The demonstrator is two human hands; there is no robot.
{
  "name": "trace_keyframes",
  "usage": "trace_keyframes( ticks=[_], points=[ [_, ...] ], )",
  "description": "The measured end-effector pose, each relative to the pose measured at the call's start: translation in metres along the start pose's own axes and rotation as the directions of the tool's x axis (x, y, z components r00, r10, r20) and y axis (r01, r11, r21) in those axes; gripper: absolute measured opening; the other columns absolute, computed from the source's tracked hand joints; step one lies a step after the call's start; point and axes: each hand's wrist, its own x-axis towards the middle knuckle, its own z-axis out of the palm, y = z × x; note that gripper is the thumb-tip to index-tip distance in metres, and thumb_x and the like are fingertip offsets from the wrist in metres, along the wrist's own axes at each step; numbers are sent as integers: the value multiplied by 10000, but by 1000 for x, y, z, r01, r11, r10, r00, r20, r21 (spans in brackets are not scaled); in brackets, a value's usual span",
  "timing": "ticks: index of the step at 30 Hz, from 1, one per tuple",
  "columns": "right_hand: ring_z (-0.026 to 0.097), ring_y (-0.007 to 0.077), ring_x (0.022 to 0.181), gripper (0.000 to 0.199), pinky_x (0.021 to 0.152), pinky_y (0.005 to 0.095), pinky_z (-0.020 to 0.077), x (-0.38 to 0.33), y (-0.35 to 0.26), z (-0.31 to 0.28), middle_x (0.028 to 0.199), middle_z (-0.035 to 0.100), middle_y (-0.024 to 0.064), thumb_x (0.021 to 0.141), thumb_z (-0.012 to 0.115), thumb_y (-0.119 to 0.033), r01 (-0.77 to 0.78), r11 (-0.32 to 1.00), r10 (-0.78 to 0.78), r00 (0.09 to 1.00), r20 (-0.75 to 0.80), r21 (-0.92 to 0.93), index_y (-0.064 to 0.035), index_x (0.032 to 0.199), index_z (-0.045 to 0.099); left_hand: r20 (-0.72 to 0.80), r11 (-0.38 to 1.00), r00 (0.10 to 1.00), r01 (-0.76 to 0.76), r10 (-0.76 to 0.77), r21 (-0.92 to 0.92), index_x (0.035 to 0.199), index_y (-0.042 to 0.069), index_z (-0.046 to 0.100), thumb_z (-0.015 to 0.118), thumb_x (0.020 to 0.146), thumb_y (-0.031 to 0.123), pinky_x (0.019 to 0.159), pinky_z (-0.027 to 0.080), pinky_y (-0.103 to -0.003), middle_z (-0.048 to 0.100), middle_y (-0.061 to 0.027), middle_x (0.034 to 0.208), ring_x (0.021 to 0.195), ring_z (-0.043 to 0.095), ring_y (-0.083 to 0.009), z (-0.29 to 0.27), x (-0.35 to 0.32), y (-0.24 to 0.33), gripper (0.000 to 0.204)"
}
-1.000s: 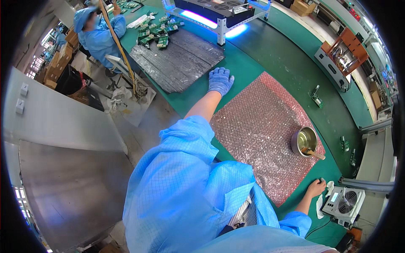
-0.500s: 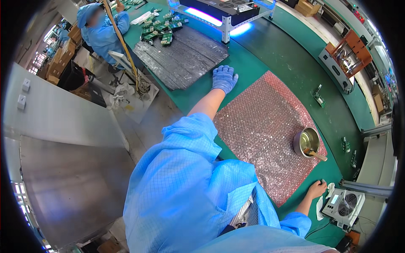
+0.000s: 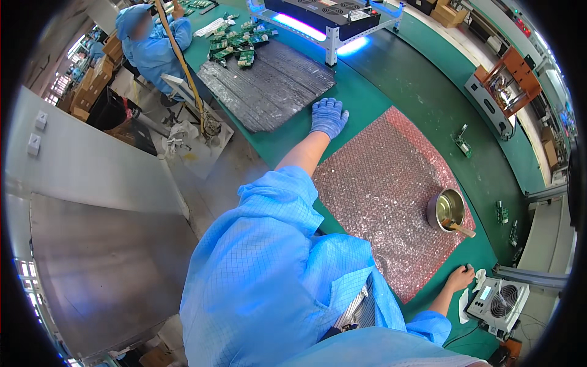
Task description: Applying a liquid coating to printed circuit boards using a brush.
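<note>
My left hand [image 3: 328, 116], in a blue glove, lies flat with fingers spread on the green table [image 3: 391, 73]. It sits at the far corner of a pink bubble-wrap sheet [image 3: 385, 183], just right of a dark mat [image 3: 263, 92]. My right hand [image 3: 460, 278] is bare and rests on the table past the sheet's near right corner, fingers curled by a small dark object [image 3: 468, 267]. Whether it grips that object is unclear. A brass-coloured metal cup [image 3: 446, 209] with a wooden-handled brush stands on the sheet's right side.
A white box with a fan [image 3: 498, 301] stands right of my right hand. Green circuit boards [image 3: 235, 43] lie beyond the dark mat, near a lit machine [image 3: 330, 18]. Another person in blue [image 3: 153, 43] sits at far left. Small boards [image 3: 461, 142] lie further right.
The view has shifted slightly. Both hands stay where they were on the table.
</note>
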Motion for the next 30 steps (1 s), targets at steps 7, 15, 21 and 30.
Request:
trace_keyframes(
  ticks=[7,15,21,30],
  points=[
    [537,342,964,321,802,446,440,0,-1,-1,1078,553,146,804,459,-206,-10,1000,10,1000,15,0,-44,1058,571,6,1000,1000,-1,1,3,1113,109,550,469,849,418,962,300,-450,506,-102,1180,1169,425,-276,-3,0,1,414],
    [536,343,961,320,798,451,438,0,-2,1,1066,553,147,804,459,-212,-10,1000,11,1000,-11,14,-42,1052,569,15,1000,1000,3,-3,4,1119,111,547,468,848,415,962,298,-451,502,-100,1185,1166,424,-273,-1,0,-1,414],
    [538,316,1006,283,840,439,441,-1,-4,-3,1108,567,105,841,461,-227,-30,998,31,999,32,-54,-86,1050,589,2,1000,1000,0,0,10,1127,114,543,467,849,415,959,298,-449,500,-98,1185,1163,424,-274,1,0,-1,416],
    [531,340,957,303,780,463,442,-2,11,10,1076,541,143,821,452,-210,-1,1000,0,1000,-26,-15,-50,1056,557,-33,999,999,-26,27,26,1110,109,553,480,843,418,950,303,-450,508,-101,1175,1152,432,-274,0,1,2,415]
  ],
)
